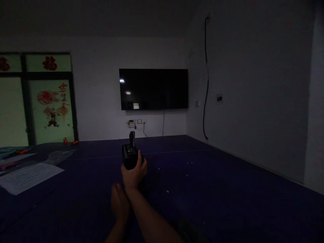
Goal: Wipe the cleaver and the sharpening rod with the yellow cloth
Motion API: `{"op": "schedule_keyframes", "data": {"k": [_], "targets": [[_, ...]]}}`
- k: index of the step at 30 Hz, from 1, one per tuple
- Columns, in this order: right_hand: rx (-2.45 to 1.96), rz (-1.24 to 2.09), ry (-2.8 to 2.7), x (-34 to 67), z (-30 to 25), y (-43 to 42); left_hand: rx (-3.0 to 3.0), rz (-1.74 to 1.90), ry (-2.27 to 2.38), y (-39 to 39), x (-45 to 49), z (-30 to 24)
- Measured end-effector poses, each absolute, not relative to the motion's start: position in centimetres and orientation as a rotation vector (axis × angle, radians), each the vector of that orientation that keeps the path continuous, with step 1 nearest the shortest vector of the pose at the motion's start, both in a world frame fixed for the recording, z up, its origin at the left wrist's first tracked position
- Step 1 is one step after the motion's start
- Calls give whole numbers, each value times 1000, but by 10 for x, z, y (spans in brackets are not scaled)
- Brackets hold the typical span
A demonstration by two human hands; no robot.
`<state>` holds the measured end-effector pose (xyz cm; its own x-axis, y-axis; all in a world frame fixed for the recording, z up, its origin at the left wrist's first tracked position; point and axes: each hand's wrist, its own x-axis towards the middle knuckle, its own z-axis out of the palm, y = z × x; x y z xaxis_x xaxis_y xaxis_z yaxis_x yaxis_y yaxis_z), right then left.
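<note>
Near the middle of the purple-blue tabletop stands a black box with an upright stick; it looks like a joystick, but the dim light hides its details. My right hand grips the near side of this box, thumb on the left and fingers round the right. Closer to me, my left hand rests beside the right wrist with its fingers curled in. Whatever it may hold is hidden.
Papers, a clear plastic bag and small orange objects lie on the left. White scraps dot the table. A television hangs on the far wall, and a black cable runs down the right wall.
</note>
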<state>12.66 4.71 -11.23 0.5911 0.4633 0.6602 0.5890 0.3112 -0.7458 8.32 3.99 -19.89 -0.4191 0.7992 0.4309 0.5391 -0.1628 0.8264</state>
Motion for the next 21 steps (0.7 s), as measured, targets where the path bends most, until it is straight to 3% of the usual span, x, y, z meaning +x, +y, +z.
{"op": "schedule_keyframes", "data": {"k": [10,21], "targets": [[-1206,-215,-964,202,-87,49,1614,1708,1695,39,87,-197],[-1079,-674,-856,345,-71,-1,1610,1738,1572,37,87,-194]]}}
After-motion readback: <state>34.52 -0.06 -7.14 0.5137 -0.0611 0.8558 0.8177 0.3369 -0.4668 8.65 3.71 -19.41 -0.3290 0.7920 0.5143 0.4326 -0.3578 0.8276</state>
